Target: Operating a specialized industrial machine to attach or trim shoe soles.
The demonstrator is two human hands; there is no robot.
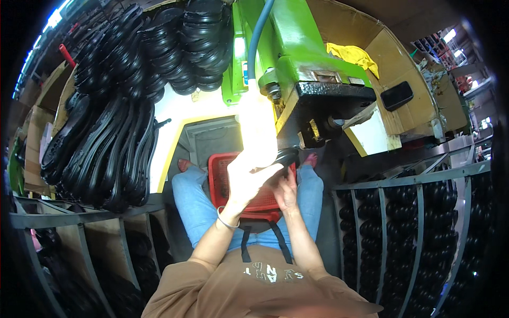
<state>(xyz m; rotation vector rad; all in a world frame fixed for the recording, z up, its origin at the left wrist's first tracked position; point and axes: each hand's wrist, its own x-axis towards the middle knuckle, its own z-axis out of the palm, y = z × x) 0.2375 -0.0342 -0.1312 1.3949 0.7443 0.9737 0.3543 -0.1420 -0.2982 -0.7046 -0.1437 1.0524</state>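
Observation:
A black shoe sole [287, 156] is held up in front of the green machine's black head [336, 98], close below its working part. My left hand [248, 177] grips the sole from the left, thumb stretched along it, partly washed out by the bright lamp [258, 122]. On the right, my right hand [286, 192] has its fingers bent against the sole's near side; their tips are partly hidden in shadow. Beneath both hands a red plastic basket [216, 180] stands between my knees.
Stacked black soles [114, 153] cover the white table to the left. An open cardboard box [411, 69] at the right has a yellow cloth [354, 55] and a black phone [396, 96] by it. Metal racks [382, 228] filled with black soles flank me on both sides.

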